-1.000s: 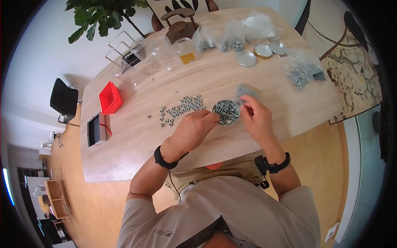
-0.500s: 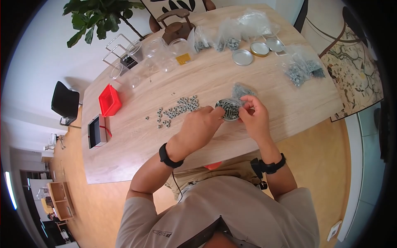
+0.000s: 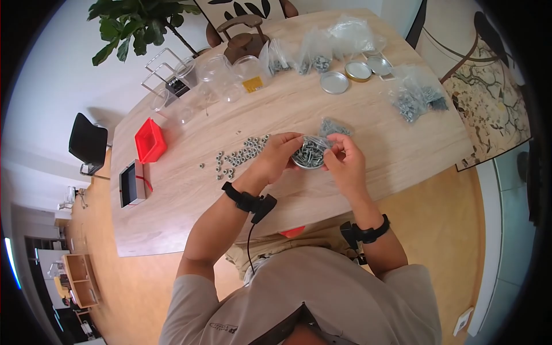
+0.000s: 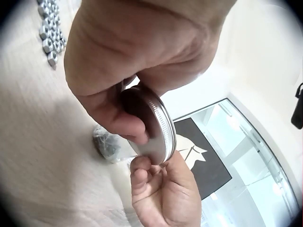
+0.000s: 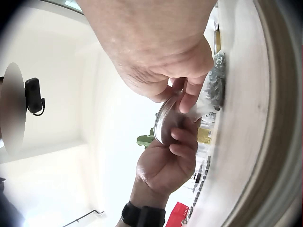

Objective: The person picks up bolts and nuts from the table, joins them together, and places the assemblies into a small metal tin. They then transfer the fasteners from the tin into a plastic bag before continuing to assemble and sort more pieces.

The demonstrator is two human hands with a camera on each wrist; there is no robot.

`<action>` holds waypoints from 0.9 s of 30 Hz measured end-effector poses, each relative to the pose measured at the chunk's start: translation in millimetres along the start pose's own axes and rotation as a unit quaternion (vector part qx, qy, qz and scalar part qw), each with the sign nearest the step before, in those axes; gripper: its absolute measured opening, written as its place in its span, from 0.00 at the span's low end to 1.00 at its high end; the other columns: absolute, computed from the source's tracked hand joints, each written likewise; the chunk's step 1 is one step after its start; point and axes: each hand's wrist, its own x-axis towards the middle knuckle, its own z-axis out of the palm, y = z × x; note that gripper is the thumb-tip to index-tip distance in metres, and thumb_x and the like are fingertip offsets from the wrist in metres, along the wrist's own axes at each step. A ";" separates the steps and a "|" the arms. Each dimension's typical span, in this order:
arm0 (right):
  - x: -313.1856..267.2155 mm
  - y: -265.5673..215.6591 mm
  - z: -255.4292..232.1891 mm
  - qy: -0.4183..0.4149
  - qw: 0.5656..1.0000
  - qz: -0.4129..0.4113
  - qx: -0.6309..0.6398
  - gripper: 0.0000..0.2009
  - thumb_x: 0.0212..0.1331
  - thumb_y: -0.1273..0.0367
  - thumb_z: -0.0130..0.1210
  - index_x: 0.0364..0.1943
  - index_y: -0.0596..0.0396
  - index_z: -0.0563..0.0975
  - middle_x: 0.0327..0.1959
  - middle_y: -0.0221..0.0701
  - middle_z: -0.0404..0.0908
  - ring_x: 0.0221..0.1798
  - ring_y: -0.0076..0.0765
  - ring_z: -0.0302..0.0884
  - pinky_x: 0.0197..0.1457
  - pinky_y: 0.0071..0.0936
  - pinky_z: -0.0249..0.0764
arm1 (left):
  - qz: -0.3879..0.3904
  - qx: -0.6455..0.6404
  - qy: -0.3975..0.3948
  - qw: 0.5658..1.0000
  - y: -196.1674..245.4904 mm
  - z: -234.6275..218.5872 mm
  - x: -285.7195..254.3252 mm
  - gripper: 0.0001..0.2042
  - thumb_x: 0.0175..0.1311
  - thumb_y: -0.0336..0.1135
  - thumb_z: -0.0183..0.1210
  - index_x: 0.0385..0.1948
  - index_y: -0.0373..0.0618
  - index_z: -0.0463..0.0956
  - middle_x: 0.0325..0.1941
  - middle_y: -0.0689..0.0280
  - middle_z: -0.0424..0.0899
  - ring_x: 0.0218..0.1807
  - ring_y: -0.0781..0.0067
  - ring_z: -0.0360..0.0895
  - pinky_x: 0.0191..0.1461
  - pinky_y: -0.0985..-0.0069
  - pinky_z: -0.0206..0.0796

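A round metal jar lid [image 3: 310, 161], its rim ridged, is heaped with small screws [image 3: 311, 150] in the head view. My left hand [image 3: 280, 156] grips its left side, thumb at the rim and fingers curled underneath, as the left wrist view shows from below. On the opposite side my right hand [image 3: 347, 161] pinches the lid's edge between thumb and fingers. Both wrist views show the lid [image 4: 163, 127] raised off the table and tilted in those pictures. Just behind it lies a clear plastic bag [image 3: 335, 126] of grey hardware, one flap reaching toward the right fingers.
Loose nuts [image 3: 241, 152] are spread to the left, beyond them a red tray [image 3: 150, 141] and an open box [image 3: 133, 184]. Clear jars [image 3: 215, 72], metal lids [image 3: 334, 83] and bags of hardware [image 3: 411, 103] stand or lie farther back.
My left hand has drawn back from over the screws and turned to hold the lid's left side. The lid has shifted slightly left; my right hand stays at its right edge.
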 end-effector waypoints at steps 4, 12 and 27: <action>1.8 -3.8 2.8 -0.001 0.996 -0.042 -0.079 0.14 0.64 0.76 0.64 0.53 0.63 0.82 0.30 0.31 0.85 0.30 0.25 0.84 0.35 0.28 0.83 | 0.001 0.119 0.014 0.993 17.7 -6.3 7.3 0.17 0.83 0.39 0.56 0.60 0.35 0.81 0.44 0.66 0.90 0.38 0.79 0.86 0.37 0.78 0.80; 14.3 -8.6 18.9 0.014 0.952 -0.187 -0.243 0.12 0.60 0.73 0.66 0.47 0.59 0.84 0.28 0.37 0.86 0.29 0.41 0.85 0.37 0.36 0.81 | 0.034 0.230 0.054 0.971 58.1 -9.7 21.0 0.14 0.72 0.36 0.60 0.42 0.31 0.87 0.32 0.62 0.89 0.28 0.74 0.85 0.29 0.75 0.78; 31.7 -8.6 18.6 0.005 0.980 -0.082 -0.183 0.07 0.63 0.72 0.63 0.41 0.60 0.82 0.27 0.37 0.86 0.28 0.34 0.84 0.36 0.33 0.79 | 0.053 0.406 0.045 0.911 80.2 -14.3 34.5 0.13 0.67 0.38 0.65 0.32 0.33 0.86 0.22 0.63 0.83 0.21 0.75 0.76 0.26 0.71 0.70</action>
